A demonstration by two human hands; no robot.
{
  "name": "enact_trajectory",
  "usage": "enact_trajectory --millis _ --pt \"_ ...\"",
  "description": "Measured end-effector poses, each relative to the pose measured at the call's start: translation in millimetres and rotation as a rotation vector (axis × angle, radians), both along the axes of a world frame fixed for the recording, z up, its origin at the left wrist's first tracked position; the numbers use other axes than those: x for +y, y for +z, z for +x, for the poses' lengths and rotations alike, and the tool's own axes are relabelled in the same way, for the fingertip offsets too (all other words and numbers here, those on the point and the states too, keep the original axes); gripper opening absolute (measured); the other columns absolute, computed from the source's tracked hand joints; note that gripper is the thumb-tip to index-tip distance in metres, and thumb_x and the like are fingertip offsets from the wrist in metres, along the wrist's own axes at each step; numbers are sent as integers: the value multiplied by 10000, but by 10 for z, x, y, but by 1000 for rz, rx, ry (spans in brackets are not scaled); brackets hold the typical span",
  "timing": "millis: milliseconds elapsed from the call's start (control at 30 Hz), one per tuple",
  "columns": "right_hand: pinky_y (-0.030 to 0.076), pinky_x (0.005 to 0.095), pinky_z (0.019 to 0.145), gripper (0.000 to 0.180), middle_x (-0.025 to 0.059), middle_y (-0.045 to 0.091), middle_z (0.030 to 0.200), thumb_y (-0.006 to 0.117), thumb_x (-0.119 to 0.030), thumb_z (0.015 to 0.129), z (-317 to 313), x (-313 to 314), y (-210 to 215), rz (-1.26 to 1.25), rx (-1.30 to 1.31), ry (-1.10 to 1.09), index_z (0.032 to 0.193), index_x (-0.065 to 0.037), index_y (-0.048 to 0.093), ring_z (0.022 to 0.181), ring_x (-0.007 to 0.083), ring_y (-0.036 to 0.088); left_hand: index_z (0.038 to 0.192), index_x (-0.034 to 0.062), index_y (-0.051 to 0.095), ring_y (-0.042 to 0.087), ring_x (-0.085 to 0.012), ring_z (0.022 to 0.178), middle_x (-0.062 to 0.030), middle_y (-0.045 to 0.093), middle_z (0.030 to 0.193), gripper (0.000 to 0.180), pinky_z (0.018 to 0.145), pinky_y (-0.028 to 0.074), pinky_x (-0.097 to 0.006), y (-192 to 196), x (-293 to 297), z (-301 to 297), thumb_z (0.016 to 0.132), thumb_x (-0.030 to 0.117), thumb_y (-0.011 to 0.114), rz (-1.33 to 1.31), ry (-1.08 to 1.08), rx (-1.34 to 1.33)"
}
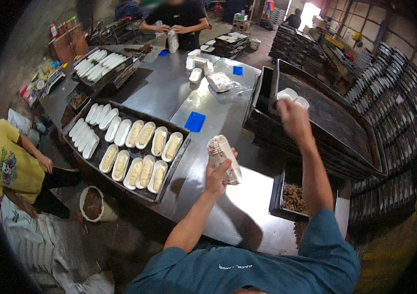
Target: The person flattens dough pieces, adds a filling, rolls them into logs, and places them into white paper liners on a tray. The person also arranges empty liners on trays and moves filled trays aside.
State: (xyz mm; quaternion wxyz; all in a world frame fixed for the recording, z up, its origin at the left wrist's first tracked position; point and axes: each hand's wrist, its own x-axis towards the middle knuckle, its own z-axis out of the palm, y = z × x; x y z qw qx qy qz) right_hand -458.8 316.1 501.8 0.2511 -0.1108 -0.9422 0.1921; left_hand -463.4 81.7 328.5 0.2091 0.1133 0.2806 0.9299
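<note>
We take the steel worktop (208,112) as our landmark. Over its near right part our left hand (216,172) is clamped around a stack of nested paper baking moulds (224,158), which leans up and to the left above the metal. Our right hand (292,116) reaches beyond the worktop's right edge, over a dark empty baking tray (336,122) that tops a pile of such trays; its fingers are closed on a white paper mould (289,95), and a second white mould lies just beside it on the tray.

On the worktop's left side sits a long dark tray (166,188) carrying rows of oval paper moulds (139,152), the nearer ones filled with pale dough, the farther ones empty. A blue plastic scraper (194,121) lies on the bare metal to the right of that tray. Below the worktop's near right corner stands a small tray of brown crumbled filling (294,198).

At the worktop's far end a person in a dark shirt (176,19) handles a pale packet. Off its left side, a person in a yellow shirt (10,164) crouches on the floor near a bucket (93,203) with brown contents.
</note>
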Motion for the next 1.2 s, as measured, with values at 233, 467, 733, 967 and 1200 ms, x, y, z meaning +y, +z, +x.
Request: enact_trajectory --millis 233,467,733,967,1200 --pt "513 301 700 162 71 660 825 609 -106 899 896 -1185 -804 -518 -276 260 996 22 625 769 126 612 1292 44 491 619 -177 1005 -101 612 1175 521 885 512 -324 43 314 75 836 170 708 -45 -71 203" --pt "490 258 595 146 -3 589 693 709 -99 838 1052 -824 -699 -955 -297 186 777 -47 587 647 71 566 1225 42 518 635 -167 932 -91 641 1062 417 823 536 -319 43 494 219 865 175 682 45 -310 0" --pt "432 293 513 287 28 626 706 598 -271 917 709 857 -29 -216 509 -232 864 6 649 590 130 575 1252 7 458 650 -266 972 -154 621 1102 573 832 576 -438 93 143 84 816 259 732 45 -134 -79" --pt "490 446 734 351 233 672 838 609 -335 878 229 1325 -64 131 -242 -318 945 -1 692 817 378 664 1274 26 450 647 -258 995 -156 615 1143 555 828 578 -433 -51 -5 245 830 218 722 -5 -93 -62" --pt "525 438 742 204 213 662 929 596 -190 885 901 -743 -766 -198 5 322 968 -15 662 836 377 653 1341 56 417 565 -230 1146 -135 566 1255 561 938 506 -384 23 373 301 853 138 681 -10 -49 12"
